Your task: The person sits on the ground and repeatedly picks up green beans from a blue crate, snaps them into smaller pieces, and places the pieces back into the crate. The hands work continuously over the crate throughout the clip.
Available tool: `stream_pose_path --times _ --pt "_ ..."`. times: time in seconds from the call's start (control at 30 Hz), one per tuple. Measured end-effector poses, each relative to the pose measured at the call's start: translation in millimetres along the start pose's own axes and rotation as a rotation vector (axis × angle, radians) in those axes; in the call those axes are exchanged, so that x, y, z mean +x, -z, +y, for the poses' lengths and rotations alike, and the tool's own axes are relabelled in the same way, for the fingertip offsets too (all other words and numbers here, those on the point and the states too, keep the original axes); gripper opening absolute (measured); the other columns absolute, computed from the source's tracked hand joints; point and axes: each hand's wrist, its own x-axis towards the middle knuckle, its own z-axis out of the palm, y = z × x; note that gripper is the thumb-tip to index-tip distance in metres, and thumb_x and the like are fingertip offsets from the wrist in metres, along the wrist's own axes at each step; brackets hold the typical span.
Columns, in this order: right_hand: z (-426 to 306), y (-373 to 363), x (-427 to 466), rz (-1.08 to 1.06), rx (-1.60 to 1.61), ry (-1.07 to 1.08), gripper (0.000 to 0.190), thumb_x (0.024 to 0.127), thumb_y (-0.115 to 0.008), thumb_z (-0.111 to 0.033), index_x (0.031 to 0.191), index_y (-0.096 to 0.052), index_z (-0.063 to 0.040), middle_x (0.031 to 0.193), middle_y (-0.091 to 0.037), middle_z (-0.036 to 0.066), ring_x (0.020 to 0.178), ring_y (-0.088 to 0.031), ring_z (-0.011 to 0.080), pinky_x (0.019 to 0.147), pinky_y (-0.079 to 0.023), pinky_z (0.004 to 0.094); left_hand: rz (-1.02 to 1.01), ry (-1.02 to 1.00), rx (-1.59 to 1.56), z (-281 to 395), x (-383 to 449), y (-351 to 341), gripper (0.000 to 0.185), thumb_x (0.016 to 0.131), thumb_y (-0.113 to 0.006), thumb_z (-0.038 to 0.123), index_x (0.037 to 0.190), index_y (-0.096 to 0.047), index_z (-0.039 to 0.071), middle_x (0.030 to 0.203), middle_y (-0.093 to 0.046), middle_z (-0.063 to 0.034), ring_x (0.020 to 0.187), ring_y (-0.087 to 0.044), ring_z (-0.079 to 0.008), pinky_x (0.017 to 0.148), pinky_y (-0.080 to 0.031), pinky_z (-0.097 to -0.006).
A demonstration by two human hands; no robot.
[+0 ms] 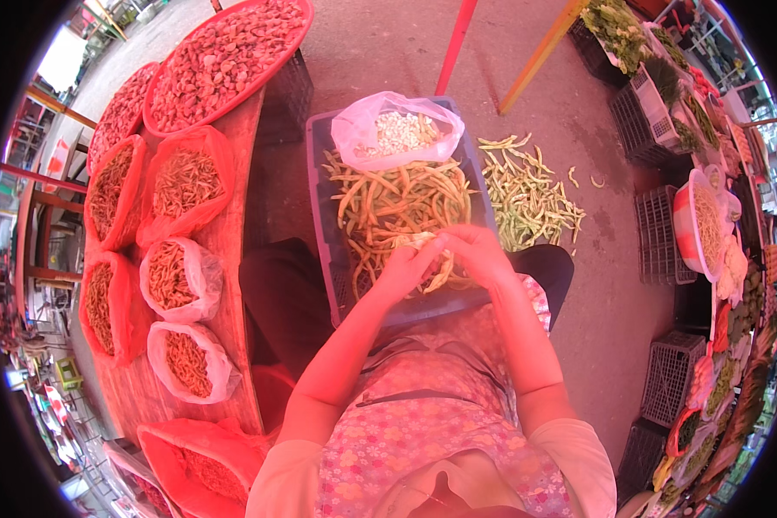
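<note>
A plastic crate [318, 194] rests at my lap, holding a heap of long bean pods [401, 197]. At its far end a thin plastic bag [346, 133] stands wide open with pale shelled beans [405, 133] inside. Above the near part of the heap, my left hand [411, 262] and my right hand [469, 249] meet at the fingertips around a pale bean pod [419, 240]. Both hands pinch this pod; how its ends lie between the fingers is partly hidden.
Pods or empty shells [528, 194] lie on the ground right of the crate. A wooden table [233, 272] at left carries bags of dried goods [184, 181] and a round red tray [226, 65]. Black crates [664, 236] and vegetables line the right. Two poles [456, 48] stand ahead.
</note>
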Motion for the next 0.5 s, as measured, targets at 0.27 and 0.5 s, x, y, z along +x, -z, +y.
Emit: stream_pose_path --times 0.27,0.5 --pt "3 -11 -15 -0.045 0.102 0.104 0.030 0.088 -0.064 -0.012 0.114 -0.059 0.002 0.103 -0.065 0.007 0.093 -0.061 0.0126 0.077 -0.051 0.0268 0.094 -0.054 -0.340 -4 2 3 0.029 0.093 -0.048 0.032 0.085 -0.058 0.005 0.063 -0.048 0.0016 0.049 -0.039 -0.0061 0.043 -0.028 -0.0213" --pt "14 -12 -16 0.043 0.005 0.206 0.024 0.085 -0.067 -0.008 0.107 -0.062 0.001 0.102 -0.065 0.008 0.089 -0.063 0.0142 0.078 -0.051 0.0282 0.030 0.066 -0.617 -10 13 9 0.016 0.088 -0.049 0.022 0.084 -0.053 0.006 0.066 -0.052 -0.0015 0.049 -0.044 -0.0094 0.038 -0.027 -0.0208"
